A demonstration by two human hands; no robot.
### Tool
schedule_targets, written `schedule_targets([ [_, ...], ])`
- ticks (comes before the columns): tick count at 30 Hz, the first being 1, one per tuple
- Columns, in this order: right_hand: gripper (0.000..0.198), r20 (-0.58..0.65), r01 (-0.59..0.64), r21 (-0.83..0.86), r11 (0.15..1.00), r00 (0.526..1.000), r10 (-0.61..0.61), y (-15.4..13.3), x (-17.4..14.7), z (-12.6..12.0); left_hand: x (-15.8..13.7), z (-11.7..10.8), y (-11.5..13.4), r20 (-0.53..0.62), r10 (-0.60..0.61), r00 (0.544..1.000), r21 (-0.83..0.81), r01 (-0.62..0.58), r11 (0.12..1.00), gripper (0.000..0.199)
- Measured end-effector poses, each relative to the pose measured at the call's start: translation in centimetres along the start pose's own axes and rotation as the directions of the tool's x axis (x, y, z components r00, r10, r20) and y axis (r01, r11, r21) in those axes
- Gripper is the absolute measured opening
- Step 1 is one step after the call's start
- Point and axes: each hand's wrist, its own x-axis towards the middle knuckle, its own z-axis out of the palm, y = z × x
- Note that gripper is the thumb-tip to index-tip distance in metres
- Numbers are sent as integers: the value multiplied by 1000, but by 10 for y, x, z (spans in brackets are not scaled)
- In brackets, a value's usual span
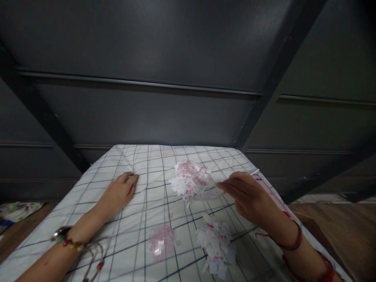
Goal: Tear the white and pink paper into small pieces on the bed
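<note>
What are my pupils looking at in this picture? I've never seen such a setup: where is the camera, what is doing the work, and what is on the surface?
There is no machine here. A person works with two bare hands, and the single view comes from a camera on that person's head, looking forward and down.

The surface is covered by a white checked cloth. On it lie a far pile of white and pink scraps, a nearer, mostly white clump and a small pink bundle. Behind stand dark panels.

The left hand rests on the cloth, with nothing visibly held. The right hand seems to pinch the edge of a see-through film beside the far pile; blur hides the exact grip.
</note>
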Motion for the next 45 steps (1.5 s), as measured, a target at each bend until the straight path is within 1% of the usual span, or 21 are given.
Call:
schedule_targets([
  [4,39,46,-10,84,996,999,6,-4,-1,2,0,0,0,-2,-14,1000,-15,14,1000,40],
  [6,38,44,0,123,992,999,-5,-6,-1,1,0,-1,0,4,-12,1000,-17,12,1000,40],
  [10,40,6,-3,121,993,1000,2,-5,0,-3,0,-2,1,6,4,1000,-20,-4,1000,42],
  [13,38,39,1,130,992,999,-7,-5,1,-3,0,-1,1,6,2,1000,-28,-2,1000,41],
  [16,35,64,32,158,987,997,-43,-11,4,-1,0,0,0,-7,3,1000,-44,-4,999,38],
  [20,30,16,81,186,979,996,-86,-18,5,1,0,-1,0,-3,5,1000,-35,-5,999,39],
  [25,32,-22,47,145,988,999,-44,-14,3,2,0,-3,1,22,7,1000,-21,-7,1000,40],
  [27,30,-23,70,148,986,997,-67,-17,6,3,0,-3,1,29,3,1000,-10,-3,1000,40],
  [31,24,-32,121,208,971,993,-117,-26,13,1,0,-2,1,28,-4,1000,-2,4,1000,41],
  [34,25,-78,108,174,979,992,-96,-25,12,0,0,-3,1,29,1,1000,-5,-1,1000,41],
  [38,35,-92,20,40,999,996,-16,-15,6,3,0,-5,2,53,5,999,8,-5,1000,40],
  [41,35,-66,38,11,999,997,-37,-11,4,7,0,-6,2,57,0,998,0,0,1000,41],
  [45,34,-17,61,46,997,998,-60,-10,3,5,0,-7,3,53,-2,999,-8,2,1000,41],
])
